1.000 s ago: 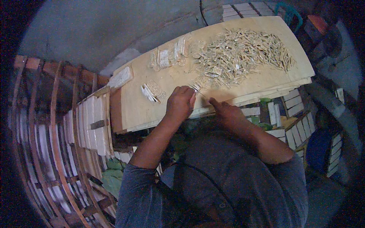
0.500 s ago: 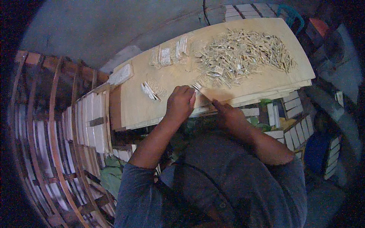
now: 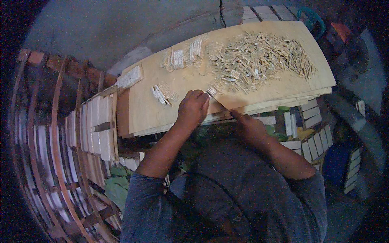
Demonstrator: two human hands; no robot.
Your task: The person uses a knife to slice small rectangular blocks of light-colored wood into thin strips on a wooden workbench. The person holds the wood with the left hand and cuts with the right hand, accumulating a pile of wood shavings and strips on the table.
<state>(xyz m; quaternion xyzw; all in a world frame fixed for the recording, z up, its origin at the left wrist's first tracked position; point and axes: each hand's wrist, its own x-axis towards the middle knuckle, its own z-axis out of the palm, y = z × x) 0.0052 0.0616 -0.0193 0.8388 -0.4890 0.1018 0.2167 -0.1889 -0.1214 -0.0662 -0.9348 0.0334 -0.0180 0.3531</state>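
Observation:
My right hand (image 3: 248,126) is closed around the handle of a knife (image 3: 221,106), whose thin dark blade slants up and left toward my other hand. My left hand (image 3: 193,107) is closed at the near edge of a pale board (image 3: 150,111), pinching a whitish strip partly hidden by the fingers. The blade's tip lies beside those fingertips. Just beyond them sit small cut pieces (image 3: 212,90) in a tight row. Left of my left hand lie a few white sticks (image 3: 161,95) beside more small pieces.
A wide pile of small pale sticks (image 3: 263,60) covers the board's right part. Bundles of strips (image 3: 178,59) and a white block (image 3: 130,77) lie along its far side. Slatted wooden racks (image 3: 58,141) stand left. White blocks (image 3: 312,115) are stacked below right, near a blue container (image 3: 338,164).
My right hand and the knife have shifted slightly right and down along the cut line. My left hand keeps nearly the same place and grip.

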